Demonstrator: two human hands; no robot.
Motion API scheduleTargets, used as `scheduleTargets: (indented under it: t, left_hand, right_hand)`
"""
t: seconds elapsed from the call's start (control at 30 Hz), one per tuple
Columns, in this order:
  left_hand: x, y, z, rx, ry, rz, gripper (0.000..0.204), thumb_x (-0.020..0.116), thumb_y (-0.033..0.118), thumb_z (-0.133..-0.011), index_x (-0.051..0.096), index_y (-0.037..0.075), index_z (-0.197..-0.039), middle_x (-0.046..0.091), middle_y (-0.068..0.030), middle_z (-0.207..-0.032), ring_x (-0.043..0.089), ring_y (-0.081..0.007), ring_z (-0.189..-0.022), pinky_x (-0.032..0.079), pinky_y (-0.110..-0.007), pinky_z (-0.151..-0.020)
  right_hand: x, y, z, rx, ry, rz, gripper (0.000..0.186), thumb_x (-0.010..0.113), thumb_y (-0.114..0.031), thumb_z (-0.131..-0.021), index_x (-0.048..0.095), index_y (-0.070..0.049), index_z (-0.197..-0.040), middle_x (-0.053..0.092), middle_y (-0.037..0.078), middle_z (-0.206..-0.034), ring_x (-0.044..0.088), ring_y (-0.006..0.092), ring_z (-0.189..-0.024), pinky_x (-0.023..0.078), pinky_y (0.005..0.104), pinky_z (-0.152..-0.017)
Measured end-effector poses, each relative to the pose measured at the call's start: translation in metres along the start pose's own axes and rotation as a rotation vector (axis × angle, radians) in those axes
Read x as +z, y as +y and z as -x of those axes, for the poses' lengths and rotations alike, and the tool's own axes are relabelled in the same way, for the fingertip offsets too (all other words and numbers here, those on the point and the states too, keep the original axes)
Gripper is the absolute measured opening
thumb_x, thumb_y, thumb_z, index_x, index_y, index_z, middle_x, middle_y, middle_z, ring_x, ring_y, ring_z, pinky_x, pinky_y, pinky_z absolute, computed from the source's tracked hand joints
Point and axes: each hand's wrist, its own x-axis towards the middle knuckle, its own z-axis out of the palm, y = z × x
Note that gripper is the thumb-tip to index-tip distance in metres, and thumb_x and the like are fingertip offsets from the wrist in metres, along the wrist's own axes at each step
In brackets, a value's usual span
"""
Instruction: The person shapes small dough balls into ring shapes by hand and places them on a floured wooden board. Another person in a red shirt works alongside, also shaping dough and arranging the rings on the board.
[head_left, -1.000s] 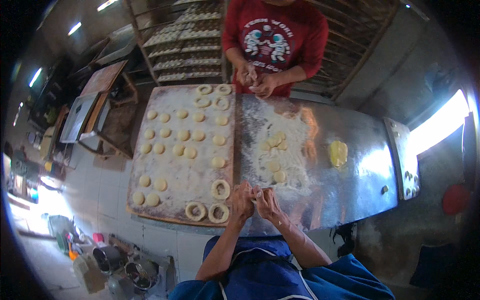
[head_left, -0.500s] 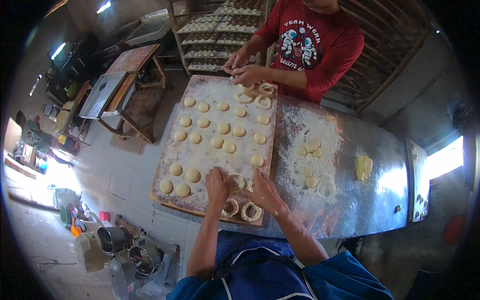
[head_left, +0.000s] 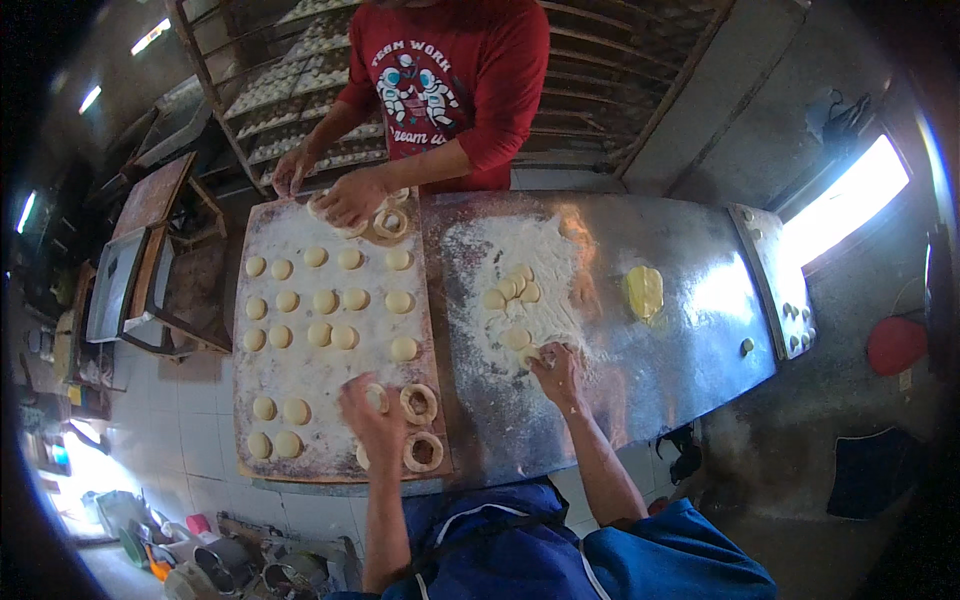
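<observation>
My left hand (head_left: 378, 425) is over the near right part of the floured board (head_left: 330, 385), somewhat blurred. A small round dough piece (head_left: 377, 398) shows between its thumb and fingers. Beside it lie two dough rings (head_left: 422, 452) with hollow middles; another is partly hidden behind my wrist. My right hand (head_left: 560, 376) reaches over the metal table, its fingertips pinching the edge of a pale dough disc (head_left: 529, 356) in the flour. A second disc (head_left: 516, 338) lies against that one, and several more discs (head_left: 512, 287) overlap farther back.
Rows of dough balls (head_left: 325, 301) cover the board. Across the table, a person in a red shirt (head_left: 450, 100) handles dough rings at the board's far edge. A yellow lump (head_left: 645, 292) sits on the metal table (head_left: 690, 350). A tray (head_left: 770, 275) stands at the right end.
My right hand has left the board and moved right to the dough discs. My left hand stays near the rings, now with a dough piece at its fingers. The view has shifted right.
</observation>
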Motion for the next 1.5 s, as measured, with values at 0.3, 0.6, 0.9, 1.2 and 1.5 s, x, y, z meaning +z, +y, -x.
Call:
scheduleTargets:
  t: [0.3, 0.6, 0.9, 1.2, 1.5]
  left_hand:
    - [0.127, 0.110, 0.040, -0.236, -0.665, 0.857, 0.029, 0.062, 0.014, -0.092, 0.057, -0.004, -0.114, 0.066, -0.0095, -0.101, 0.063, -0.0177, -0.091, 0.052, -0.031, -0.083]
    - [0.164, 0.125, 0.065, -0.574, -0.687, 1.541, 0.031, 0.064, 0.005, -0.089, 0.054, 0.000, -0.119, 0.063, -0.0081, -0.107, 0.060, -0.0170, -0.101, 0.049, -0.031, -0.087]
    - [0.170, 0.127, 0.069, -0.318, -0.603, 1.678, 0.030, 0.049, 0.034, -0.097, 0.047, 0.009, -0.113, 0.058, -0.0041, -0.096, 0.058, -0.0147, -0.084, 0.047, -0.030, -0.069]
    - [0.152, 0.136, 0.072, -0.542, -0.286, 1.427, 0.035, 0.038, 0.036, -0.098, 0.043, 0.007, -0.080, 0.042, -0.0012, -0.071, 0.046, -0.0111, -0.066, 0.039, -0.030, -0.056]
    - [0.124, 0.063, 0.067, -0.353, -0.225, 1.371, 0.026, 0.043, 0.027, -0.094, 0.046, 0.005, -0.081, 0.049, -0.0093, -0.070, 0.051, -0.0224, -0.061, 0.038, -0.035, -0.055]
  right_hand:
    - [-0.060, -0.025, -0.001, 0.246, -0.248, -0.692, 0.045, 0.072, -0.004, -0.071, 0.052, -0.002, -0.111, 0.065, 0.009, -0.083, 0.062, 0.0155, -0.073, 0.051, 0.0285, -0.067]
    - [-0.108, -0.008, -0.021, 0.187, -0.658, -1.129, 0.047, 0.056, -0.003, -0.077, 0.045, -0.002, -0.124, 0.062, 0.009, -0.088, 0.060, 0.0166, -0.075, 0.050, 0.0307, -0.068]
    - [-0.061, 0.020, -0.017, 0.463, -0.564, -0.916, 0.030, 0.045, -0.031, -0.097, 0.054, -0.002, -0.103, 0.063, 0.010, -0.079, 0.062, 0.0211, -0.075, 0.048, 0.0315, -0.065]
    - [-0.057, -0.041, 0.013, 0.442, -0.253, -0.833, 0.072, 0.038, -0.056, -0.096, 0.064, 0.011, -0.096, 0.066, 0.017, -0.080, 0.062, 0.0226, -0.074, 0.048, 0.0381, -0.070]
    - [-0.038, -0.092, 0.045, 0.271, -0.340, -0.822, 0.059, 0.037, -0.051, -0.099, 0.059, 0.003, -0.095, 0.060, 0.013, -0.096, 0.058, 0.0176, -0.076, 0.047, 0.0336, -0.066]
